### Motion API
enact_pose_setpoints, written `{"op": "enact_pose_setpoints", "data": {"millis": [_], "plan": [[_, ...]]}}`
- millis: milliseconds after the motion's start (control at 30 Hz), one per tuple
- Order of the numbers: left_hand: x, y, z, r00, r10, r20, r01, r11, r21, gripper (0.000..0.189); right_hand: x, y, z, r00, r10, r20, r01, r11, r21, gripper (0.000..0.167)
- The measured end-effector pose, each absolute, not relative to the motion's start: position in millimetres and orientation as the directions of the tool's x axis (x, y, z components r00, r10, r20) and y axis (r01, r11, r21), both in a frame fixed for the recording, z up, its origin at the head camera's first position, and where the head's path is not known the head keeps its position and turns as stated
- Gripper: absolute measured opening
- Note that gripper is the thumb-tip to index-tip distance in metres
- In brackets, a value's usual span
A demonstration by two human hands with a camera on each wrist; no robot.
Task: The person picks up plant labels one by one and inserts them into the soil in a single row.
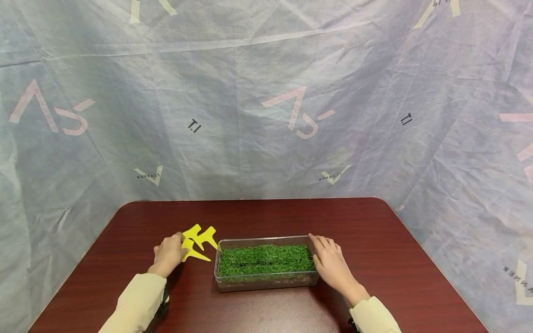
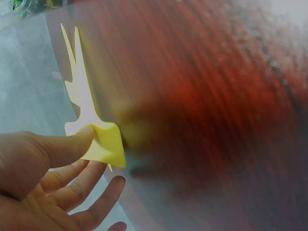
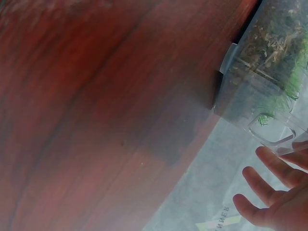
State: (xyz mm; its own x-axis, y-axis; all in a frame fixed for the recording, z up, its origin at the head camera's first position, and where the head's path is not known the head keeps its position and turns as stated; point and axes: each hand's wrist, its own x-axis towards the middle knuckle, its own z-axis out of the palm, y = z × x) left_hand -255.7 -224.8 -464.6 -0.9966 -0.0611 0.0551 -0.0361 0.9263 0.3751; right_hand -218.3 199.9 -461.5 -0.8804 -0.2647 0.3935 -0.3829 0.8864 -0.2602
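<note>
Now my left grip (image 1: 170, 252) pinches a yellow T-shaped plant label (image 2: 86, 103). Spread, my right grip (image 1: 331, 264) touches the clear grass-filled box (image 1: 266, 281).

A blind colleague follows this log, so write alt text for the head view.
A person's left hand pinches at least one of three yellow tags, while the right hand touches the right end of a clear box of green grass. The box stands on a dark red table, with a printed gray cloth behind.
</note>
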Motion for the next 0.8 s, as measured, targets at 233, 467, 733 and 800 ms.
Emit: {"op": "enact_pose_setpoints", "data": {"millis": [233,467,733,800], "plan": [[-253,-225,-459,-0.996,-0.064,0.061,-0.036,0.923,0.383,0.027,-219,200,-461,-0.876,-0.268,0.401,-0.388,0.885,-0.256,0.050],[-248,-224,-453,-0.993,-0.051,0.102,-0.004,0.907,0.421,0.022,-219,200,-461,-0.864,-0.269,0.426,-0.397,0.884,-0.247,0.050],[-243,-217,-441,-0.989,-0.039,0.145,0.032,0.890,0.454,0.024,-219,200,-460,-0.870,-0.267,0.414,-0.396,0.879,-0.266,0.050],[-242,-214,-438,-0.988,-0.035,0.149,0.039,0.884,0.467,0.026,-218,200,-460,-0.871,-0.266,0.414,-0.396,0.878,-0.269,0.050]]}}
